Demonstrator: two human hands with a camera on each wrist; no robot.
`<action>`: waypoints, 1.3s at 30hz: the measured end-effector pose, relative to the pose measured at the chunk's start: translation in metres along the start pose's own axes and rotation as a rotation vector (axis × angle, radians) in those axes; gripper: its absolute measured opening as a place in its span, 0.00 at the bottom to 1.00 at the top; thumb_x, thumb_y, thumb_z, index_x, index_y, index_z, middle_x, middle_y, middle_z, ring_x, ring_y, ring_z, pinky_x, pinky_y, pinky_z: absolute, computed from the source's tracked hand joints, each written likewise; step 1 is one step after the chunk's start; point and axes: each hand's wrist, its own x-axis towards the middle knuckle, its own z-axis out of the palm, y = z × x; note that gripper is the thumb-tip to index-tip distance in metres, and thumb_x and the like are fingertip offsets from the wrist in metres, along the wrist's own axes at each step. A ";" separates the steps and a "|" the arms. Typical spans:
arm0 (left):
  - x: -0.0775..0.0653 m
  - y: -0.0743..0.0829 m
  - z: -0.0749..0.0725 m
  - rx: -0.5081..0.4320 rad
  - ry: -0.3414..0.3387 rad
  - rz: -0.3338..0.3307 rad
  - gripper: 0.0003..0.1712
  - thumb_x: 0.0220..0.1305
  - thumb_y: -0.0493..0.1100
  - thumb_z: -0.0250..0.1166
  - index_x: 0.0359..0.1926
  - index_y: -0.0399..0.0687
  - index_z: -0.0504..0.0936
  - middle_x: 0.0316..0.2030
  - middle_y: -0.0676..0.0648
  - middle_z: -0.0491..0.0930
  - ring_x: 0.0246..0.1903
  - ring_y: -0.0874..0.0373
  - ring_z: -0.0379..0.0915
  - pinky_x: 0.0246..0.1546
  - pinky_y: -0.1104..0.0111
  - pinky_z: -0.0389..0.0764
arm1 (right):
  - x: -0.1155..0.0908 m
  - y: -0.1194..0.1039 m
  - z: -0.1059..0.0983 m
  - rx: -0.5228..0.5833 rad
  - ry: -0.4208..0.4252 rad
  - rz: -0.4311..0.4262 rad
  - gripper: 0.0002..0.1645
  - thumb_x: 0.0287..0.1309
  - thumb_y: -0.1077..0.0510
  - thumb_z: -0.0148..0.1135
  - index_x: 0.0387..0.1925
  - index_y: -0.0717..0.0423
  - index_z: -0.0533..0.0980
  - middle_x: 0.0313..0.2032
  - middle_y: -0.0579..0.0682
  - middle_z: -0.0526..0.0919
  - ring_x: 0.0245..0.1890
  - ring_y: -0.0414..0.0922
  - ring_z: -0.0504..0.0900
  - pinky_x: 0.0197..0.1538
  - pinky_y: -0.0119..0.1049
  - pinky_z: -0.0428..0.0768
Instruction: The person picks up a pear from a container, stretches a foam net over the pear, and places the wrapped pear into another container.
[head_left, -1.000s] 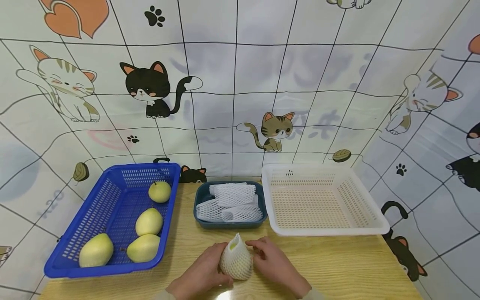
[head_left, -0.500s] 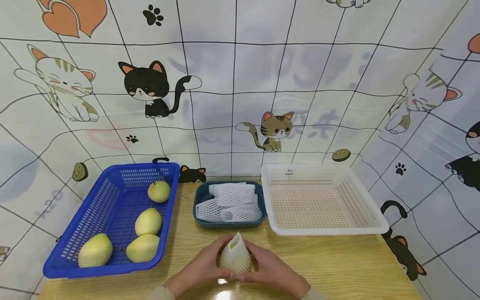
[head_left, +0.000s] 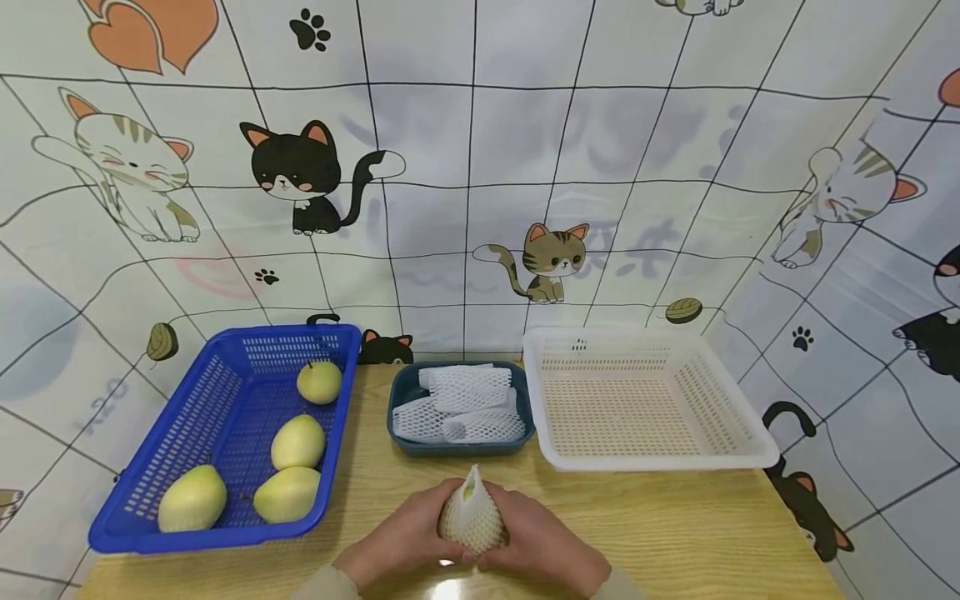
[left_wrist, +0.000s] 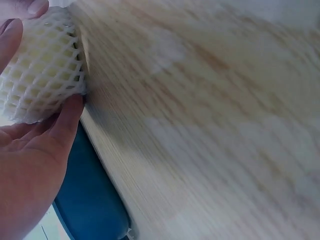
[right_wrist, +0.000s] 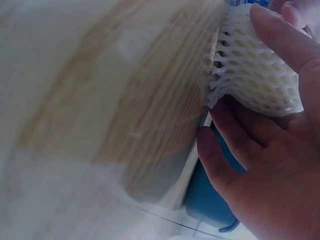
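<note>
Head view: towards the worktop's (head_left: 660, 533) near edge, left hand (head_left: 408, 533) and right hand (head_left: 546, 537) grip the fruit (head_left: 468, 493) in its net (head_left: 474, 527) from opposite sides; light, even tugs should seat it without bruising.

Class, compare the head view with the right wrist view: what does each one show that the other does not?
Only the head view: the four bare pears, the white foam nets lying in the blue-green tray, and the printed cats.

Only the right wrist view: the palm side of the right hand, and the side of the netted fruit that this hand covers in the head view.

Both: the right hand holding the netted fruit, the wood-grain table, and part of the tray's outer wall.
</note>
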 end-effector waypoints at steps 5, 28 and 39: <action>-0.003 0.002 -0.005 -0.089 0.012 -0.049 0.51 0.55 0.60 0.80 0.72 0.42 0.69 0.56 0.49 0.80 0.50 0.59 0.78 0.47 0.66 0.80 | -0.002 -0.002 -0.004 0.158 0.002 0.070 0.52 0.51 0.41 0.79 0.74 0.48 0.66 0.60 0.41 0.79 0.54 0.38 0.78 0.56 0.37 0.79; -0.008 0.030 0.000 -0.786 0.184 0.020 0.39 0.76 0.41 0.62 0.76 0.32 0.52 0.67 0.27 0.69 0.60 0.45 0.75 0.53 0.67 0.81 | -0.005 -0.016 -0.022 0.771 0.098 0.095 0.39 0.73 0.53 0.63 0.71 0.76 0.63 0.61 0.67 0.79 0.57 0.48 0.83 0.54 0.34 0.82; -0.004 0.036 0.014 -0.821 0.329 -0.017 0.41 0.74 0.38 0.64 0.76 0.28 0.51 0.66 0.25 0.68 0.62 0.42 0.74 0.53 0.69 0.81 | -0.003 -0.019 -0.023 0.698 0.130 0.167 0.34 0.70 0.52 0.67 0.64 0.75 0.72 0.54 0.62 0.85 0.52 0.47 0.86 0.49 0.35 0.84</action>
